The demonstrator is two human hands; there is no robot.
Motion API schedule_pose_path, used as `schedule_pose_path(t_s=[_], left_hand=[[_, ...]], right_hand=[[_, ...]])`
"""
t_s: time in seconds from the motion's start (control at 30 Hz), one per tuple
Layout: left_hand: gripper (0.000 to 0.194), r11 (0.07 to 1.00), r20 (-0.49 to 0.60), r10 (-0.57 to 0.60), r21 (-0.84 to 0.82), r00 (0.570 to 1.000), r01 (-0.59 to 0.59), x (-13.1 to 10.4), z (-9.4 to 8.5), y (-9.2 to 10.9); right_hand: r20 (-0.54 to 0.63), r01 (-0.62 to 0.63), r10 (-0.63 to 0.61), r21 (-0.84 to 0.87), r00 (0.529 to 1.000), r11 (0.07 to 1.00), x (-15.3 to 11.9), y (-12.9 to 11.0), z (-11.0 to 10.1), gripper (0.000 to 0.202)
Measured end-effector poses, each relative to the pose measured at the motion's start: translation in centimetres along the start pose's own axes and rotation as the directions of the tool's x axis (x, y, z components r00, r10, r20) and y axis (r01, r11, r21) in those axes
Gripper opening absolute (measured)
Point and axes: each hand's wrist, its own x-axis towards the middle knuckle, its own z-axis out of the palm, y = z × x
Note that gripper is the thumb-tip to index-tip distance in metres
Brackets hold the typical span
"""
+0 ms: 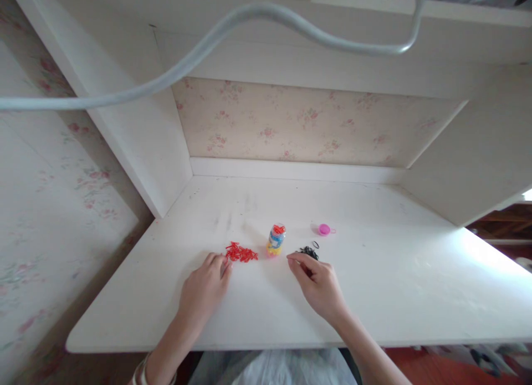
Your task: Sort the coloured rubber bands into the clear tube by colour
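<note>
The right hand point(316, 281) is holding its thumb and fingertips together in a narrow pinch; whether a band is sitting between them is not showing. The left hand point(204, 286) is resting at the left edge of the red bands point(242, 253), fingers curled; its hold cannot be told. The bottle point(276, 241) is standing upright between the hands, red pieces showing at its top. Leftward overtravel of the right hand is posing a tipping hazard, and spillage is likely because the pink lid point(324, 230) is lying apart on the desk point(270, 313). The black bands point(310, 252) are lying partly hidden behind the right fingers, so a careless knuckle is risking scatter.
</note>
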Motion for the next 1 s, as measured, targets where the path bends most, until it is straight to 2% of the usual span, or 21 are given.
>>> schedule_pose_path(t_s=[0.2,0.47,0.53,0.63,0.73,0.83,1.0], left_hand=[[0.024,0.992,-0.026,-0.009,0.127,1.000,0.012,0.7,-0.3,0.5],[0.026,0.979,0.020,0.044,0.198,0.999,-0.047,0.1,-0.2,0.4],[0.025,0.981,0.008,0.035,0.190,0.999,-0.036,0.0,-0.6,0.3],[0.021,0.994,-0.067,0.041,0.102,0.997,-0.034,0.3,-1.7,0.7],[0.019,0.986,-0.142,0.125,-0.095,0.982,-0.140,1.0,-3.5,2.3],[0.019,0.917,-0.199,0.239,-0.274,0.950,-0.288,1.8,-5.4,5.3],[0.019,0.868,-0.248,0.302,-0.328,0.920,-0.373,3.5,-7.5,9.9]], right_hand=[[0.096,-0.071,0.068,0.032,0.993,0.997,-2.6,2.4,1.1,0.032],[0.124,-0.076,0.068,0.065,0.990,0.995,-3.4,2.7,0.8,0.030],[0.118,-0.065,0.056,0.070,0.991,0.995,-3.4,2.7,0.8,0.029],[0.115,-0.063,0.053,0.083,0.992,0.995,-3.4,2.8,0.8,0.029],[0.125,-0.067,0.054,0.103,0.991,0.992,-3.3,2.9,0.9,0.028],[0.122,-0.075,0.062,0.112,0.991,0.991,-3.2,3.0,0.9,0.028],[0.121,-0.077,0.061,0.135,0.991,0.988,-3.3,2.9,0.6,0.029]])
